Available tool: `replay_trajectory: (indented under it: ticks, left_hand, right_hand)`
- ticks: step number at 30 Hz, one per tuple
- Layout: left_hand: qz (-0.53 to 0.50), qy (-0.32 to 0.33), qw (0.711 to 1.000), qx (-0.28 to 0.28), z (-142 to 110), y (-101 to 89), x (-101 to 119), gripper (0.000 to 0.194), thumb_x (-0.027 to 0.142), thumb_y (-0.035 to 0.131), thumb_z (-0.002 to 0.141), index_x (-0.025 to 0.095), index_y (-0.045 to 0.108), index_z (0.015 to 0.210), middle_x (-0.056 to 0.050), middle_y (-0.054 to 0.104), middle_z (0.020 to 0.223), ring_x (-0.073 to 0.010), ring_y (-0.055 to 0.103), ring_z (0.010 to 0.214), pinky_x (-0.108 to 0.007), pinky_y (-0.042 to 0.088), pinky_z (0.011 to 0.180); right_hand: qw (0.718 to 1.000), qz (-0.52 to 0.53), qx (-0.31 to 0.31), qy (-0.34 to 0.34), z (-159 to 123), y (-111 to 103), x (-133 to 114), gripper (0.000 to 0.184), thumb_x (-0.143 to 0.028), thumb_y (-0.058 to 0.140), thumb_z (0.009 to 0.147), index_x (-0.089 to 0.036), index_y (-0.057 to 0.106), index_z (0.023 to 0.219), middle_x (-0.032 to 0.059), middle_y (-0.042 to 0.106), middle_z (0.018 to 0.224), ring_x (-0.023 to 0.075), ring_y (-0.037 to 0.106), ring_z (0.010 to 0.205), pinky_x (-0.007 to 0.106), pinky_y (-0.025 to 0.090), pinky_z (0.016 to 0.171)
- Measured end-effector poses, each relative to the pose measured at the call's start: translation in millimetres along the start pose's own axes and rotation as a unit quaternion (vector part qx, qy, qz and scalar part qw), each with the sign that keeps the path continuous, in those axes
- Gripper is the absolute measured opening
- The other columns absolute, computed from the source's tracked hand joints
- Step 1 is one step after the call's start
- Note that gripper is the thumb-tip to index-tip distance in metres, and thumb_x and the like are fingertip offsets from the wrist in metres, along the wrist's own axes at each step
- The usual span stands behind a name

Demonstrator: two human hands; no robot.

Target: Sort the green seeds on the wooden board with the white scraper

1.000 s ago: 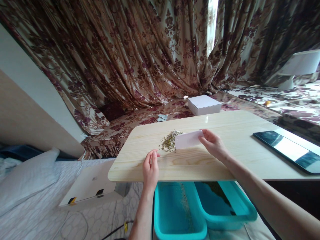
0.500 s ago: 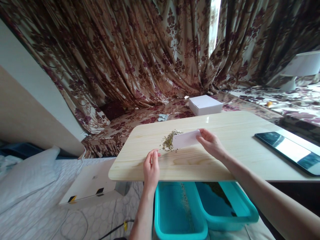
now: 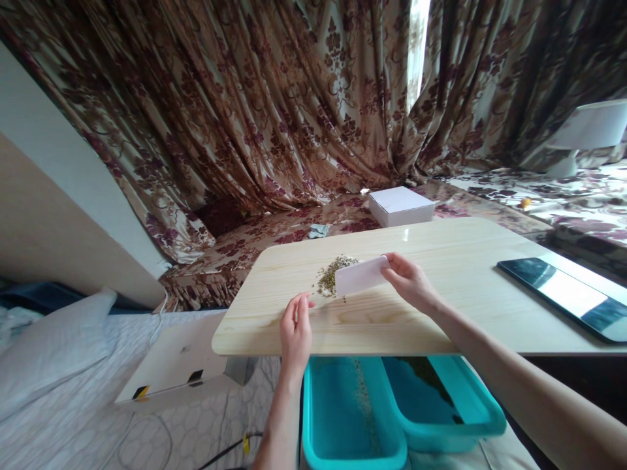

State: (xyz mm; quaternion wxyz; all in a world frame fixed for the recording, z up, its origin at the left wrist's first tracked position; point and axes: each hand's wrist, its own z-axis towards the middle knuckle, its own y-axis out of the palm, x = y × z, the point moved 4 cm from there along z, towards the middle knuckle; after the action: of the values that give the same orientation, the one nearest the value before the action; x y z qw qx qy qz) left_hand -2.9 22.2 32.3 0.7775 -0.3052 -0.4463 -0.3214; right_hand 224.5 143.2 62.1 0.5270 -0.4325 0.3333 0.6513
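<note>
A thin white plastic card (image 3: 360, 277) is pinched at its right end between the thumb and fingers of my right hand (image 3: 406, 281). The card stands tilted over the table, its left end in front of a loose pile of small green, yellowish and dark grains (image 3: 329, 274), too small to name. Part of the pile is hidden behind the card. My left hand (image 3: 296, 326) is at the near side of the pale wooden table (image 3: 392, 326), just below the pile's left side. Its fingers are loosely bent, with nothing visible in them.
Below the table's near edge sit two turquoise tubs, a left one (image 3: 353, 457) and a right one (image 3: 453, 431) with dark green material inside. A tablet (image 3: 563, 294) lies at the table's right. Behind stand a white box (image 3: 401, 205) and a folded cloth (image 3: 318, 230).
My right hand and the card have shifted slightly left, toward the pile. My left hand has stayed nearly in place.
</note>
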Motion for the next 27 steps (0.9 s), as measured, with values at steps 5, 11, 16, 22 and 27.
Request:
replay_trajectory:
  ticks: [5,11,16,22,27]
  left_hand:
    - [-0.001,0.001,1.0,0.003,-1,0.3,0,0.039,0.051,0.045,0.088,0.018,0.063,0.093,-0.006,0.068,0.085,-0.0214,0.061,0.093,-0.032,0.044,0.088]
    - [-0.002,-0.001,1.0,0.019,-1,-0.8,1,0.041,0.053,0.044,0.088,0.018,0.063,0.095,-0.007,0.067,0.089,-0.0213,0.061,0.094,-0.031,0.045,0.086]
    - [-0.002,-0.005,1.0,0.024,-2,-1.5,2,0.04,0.051,0.043,0.089,0.017,0.064,0.097,-0.007,0.067,0.089,-0.021,0.06,0.095,-0.03,0.044,0.087]
    - [-0.003,-0.002,1.0,0.022,-1,-1.6,2,0.039,0.05,0.044,0.088,0.017,0.064,0.096,-0.007,0.067,0.089,-0.0208,0.061,0.094,-0.031,0.045,0.086]
    - [-0.004,0.0,1.0,0.023,-1,-1.7,2,0.039,0.05,0.044,0.088,0.017,0.063,0.094,-0.006,0.067,0.086,-0.0203,0.06,0.093,-0.031,0.045,0.086]
  right_hand:
    - [1.0,-0.011,-0.001,0.01,-2,1,-5,0.008,-0.023,0.055,0.068,-0.022,0.056,0.076,-0.0013,0.062,0.069,0.0149,0.055,0.068,0.025,0.042,0.063]
    - [0.999,0.004,-0.025,0.023,1,15,-8,0.012,-0.021,0.054,0.066,-0.02,0.056,0.077,-0.0033,0.058,0.066,0.0126,0.051,0.062,0.024,0.038,0.058]
    - [0.998,0.002,-0.058,0.024,10,28,-2,0.011,-0.019,0.051,0.066,-0.02,0.057,0.075,-0.0043,0.057,0.063,0.0116,0.049,0.06,0.023,0.037,0.056]
    - [0.995,0.028,-0.077,0.051,14,38,-2,0.008,-0.02,0.053,0.067,-0.019,0.057,0.074,-0.0037,0.059,0.066,0.0118,0.051,0.062,0.023,0.038,0.057]
    - [0.994,0.063,-0.055,0.07,-9,24,-17,0.019,-0.031,0.065,0.068,-0.021,0.053,0.078,-0.003,0.061,0.067,0.0124,0.054,0.062,0.024,0.041,0.057]
